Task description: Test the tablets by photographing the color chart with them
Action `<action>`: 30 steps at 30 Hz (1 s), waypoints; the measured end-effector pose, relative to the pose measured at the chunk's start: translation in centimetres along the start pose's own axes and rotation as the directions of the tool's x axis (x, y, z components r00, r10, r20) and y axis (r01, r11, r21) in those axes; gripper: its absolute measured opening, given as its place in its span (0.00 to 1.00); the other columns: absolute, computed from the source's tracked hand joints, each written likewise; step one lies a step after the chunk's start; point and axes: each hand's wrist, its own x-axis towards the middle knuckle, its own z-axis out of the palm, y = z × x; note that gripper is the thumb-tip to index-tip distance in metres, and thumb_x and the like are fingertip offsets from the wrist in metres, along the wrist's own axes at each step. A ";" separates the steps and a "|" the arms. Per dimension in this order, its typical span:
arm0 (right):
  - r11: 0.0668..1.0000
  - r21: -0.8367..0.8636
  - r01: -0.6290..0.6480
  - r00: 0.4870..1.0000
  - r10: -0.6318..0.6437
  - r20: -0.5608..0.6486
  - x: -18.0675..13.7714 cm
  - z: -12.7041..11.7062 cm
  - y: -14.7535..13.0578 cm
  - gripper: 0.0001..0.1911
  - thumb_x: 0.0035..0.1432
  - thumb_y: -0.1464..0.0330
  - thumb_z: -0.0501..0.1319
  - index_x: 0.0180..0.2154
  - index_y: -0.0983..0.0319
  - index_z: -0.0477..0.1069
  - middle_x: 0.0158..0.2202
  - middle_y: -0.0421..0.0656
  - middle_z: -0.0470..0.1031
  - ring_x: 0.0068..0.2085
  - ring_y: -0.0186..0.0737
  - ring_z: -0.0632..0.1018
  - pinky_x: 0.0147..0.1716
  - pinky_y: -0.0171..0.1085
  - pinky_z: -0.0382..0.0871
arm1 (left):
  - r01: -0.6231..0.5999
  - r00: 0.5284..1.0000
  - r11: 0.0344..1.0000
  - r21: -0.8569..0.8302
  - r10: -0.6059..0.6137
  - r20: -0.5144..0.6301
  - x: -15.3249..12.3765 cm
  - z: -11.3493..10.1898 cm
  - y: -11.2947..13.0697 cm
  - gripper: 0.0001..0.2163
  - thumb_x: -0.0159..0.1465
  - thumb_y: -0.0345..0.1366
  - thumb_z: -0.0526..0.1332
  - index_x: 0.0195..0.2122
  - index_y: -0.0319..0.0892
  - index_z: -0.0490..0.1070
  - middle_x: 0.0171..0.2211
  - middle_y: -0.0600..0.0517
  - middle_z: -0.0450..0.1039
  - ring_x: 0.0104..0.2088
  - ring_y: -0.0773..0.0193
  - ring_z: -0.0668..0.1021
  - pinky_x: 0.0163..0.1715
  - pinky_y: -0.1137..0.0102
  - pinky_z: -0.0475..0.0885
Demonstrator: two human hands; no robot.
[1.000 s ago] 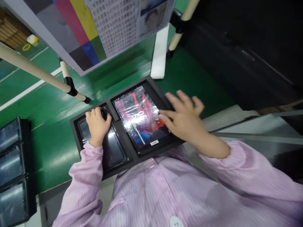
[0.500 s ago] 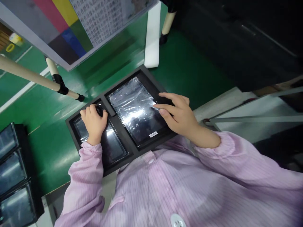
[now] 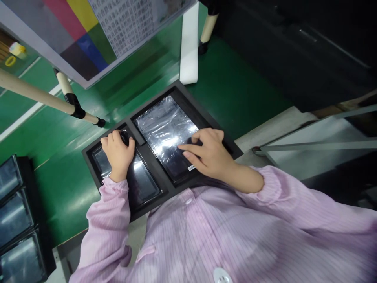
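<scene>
A dark tray with two recesses lies in front of my body. In its right recess is a tablet-like screen in wrinkled clear film, with a small white label. Over this screen, my right hand has its index finger stretched out and the others loosely bent; it holds nothing. The fingertip is at or just above the film. In the left recess lies another film-covered screen. My left hand is over it with curled fingers, around a black rounded thing whose kind I cannot make out.
At lower left, several dark screens in black trays stand in a row. A panel with coloured blocks and printed text hangs above the tray. Pale tube legs, a white strip and a metal frame stand around the green floor.
My right hand has moved left and slightly down across the right screen, partly covering the label. My left hand stays almost in place.
</scene>
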 end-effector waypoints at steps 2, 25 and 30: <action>0.999 0.034 0.022 0.999 -0.023 0.047 0.0 0.5 -1.4 0.15 0.71 0.64 0.56 0.42 0.60 0.82 0.38 0.46 0.64 0.42 0.43 0.66 0.43 0.44 0.51 | 0.008 1.000 1.000 0.001 -0.008 0.002 0.0 0.0 0.0 0.17 0.62 0.43 0.59 0.48 0.38 0.70 0.40 0.41 0.72 0.47 0.41 0.70 0.53 0.47 0.66; 0.984 -0.173 0.051 0.967 -0.006 0.255 2.6 2.5 -4.8 0.19 0.68 0.58 0.61 0.57 0.54 0.75 0.48 0.49 0.71 0.54 0.50 0.62 0.51 0.48 0.47 | 0.027 0.999 0.999 -0.019 -0.027 0.018 0.1 0.0 0.0 0.16 0.62 0.43 0.60 0.48 0.39 0.69 0.41 0.42 0.73 0.47 0.42 0.71 0.53 0.48 0.65; 0.965 -0.261 -0.029 0.978 0.082 0.193 2.7 2.6 -4.1 0.18 0.71 0.58 0.57 0.53 0.57 0.78 0.48 0.50 0.72 0.54 0.49 0.63 0.52 0.49 0.46 | 0.029 0.999 1.000 -0.007 -0.029 0.021 0.1 0.0 -0.1 0.17 0.62 0.43 0.60 0.48 0.39 0.69 0.41 0.42 0.73 0.47 0.42 0.71 0.53 0.49 0.66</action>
